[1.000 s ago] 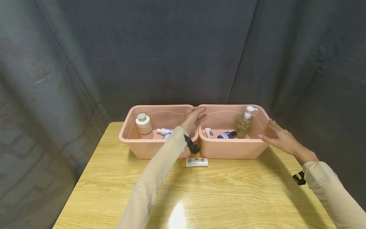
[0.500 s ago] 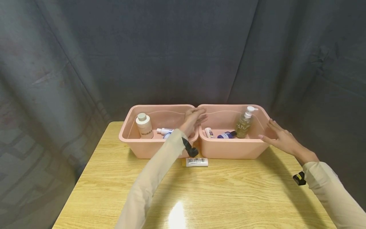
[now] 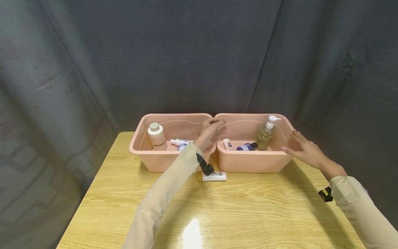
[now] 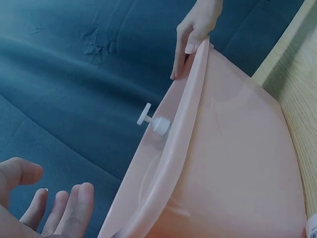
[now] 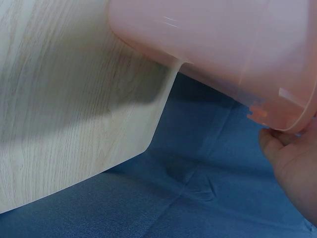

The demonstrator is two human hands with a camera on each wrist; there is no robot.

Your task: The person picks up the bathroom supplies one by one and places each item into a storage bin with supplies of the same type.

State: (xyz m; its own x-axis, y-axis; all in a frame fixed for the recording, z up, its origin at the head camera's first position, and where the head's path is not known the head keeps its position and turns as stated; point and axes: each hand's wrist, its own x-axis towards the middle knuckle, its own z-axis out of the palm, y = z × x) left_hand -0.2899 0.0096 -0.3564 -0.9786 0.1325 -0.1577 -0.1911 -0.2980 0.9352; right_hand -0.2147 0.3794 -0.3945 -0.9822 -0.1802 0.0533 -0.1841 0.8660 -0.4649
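Observation:
Two pink bins stand end to end on the wooden table. My left hand [image 3: 209,133] hovers at their adjoining rims, mostly over the left bin [image 3: 174,163]; in the left wrist view its fingers [image 4: 79,203] are loosely extended and hold nothing. At the outer end of the right bin [image 3: 248,162], my right hand [image 3: 308,152] holds the rim, its thumb reaching over the front corner. A clear pump bottle [image 3: 265,135], a dark blue bottle [image 3: 246,147] and a small white tube [image 3: 227,144] are in the right bin.
Inside the left bin are a white MURRA bottle [image 3: 157,138] and a white tube [image 3: 179,142], partly beside a blue item [image 3: 181,147]. A white tube with a yellow end [image 3: 214,176] lies on the table before the bins. A dark curtain [image 3: 186,62] hangs behind.
My left hand's wrist has dropped slightly toward me, and its fingers have drawn together a little. The right hand and the bins stay where they were.

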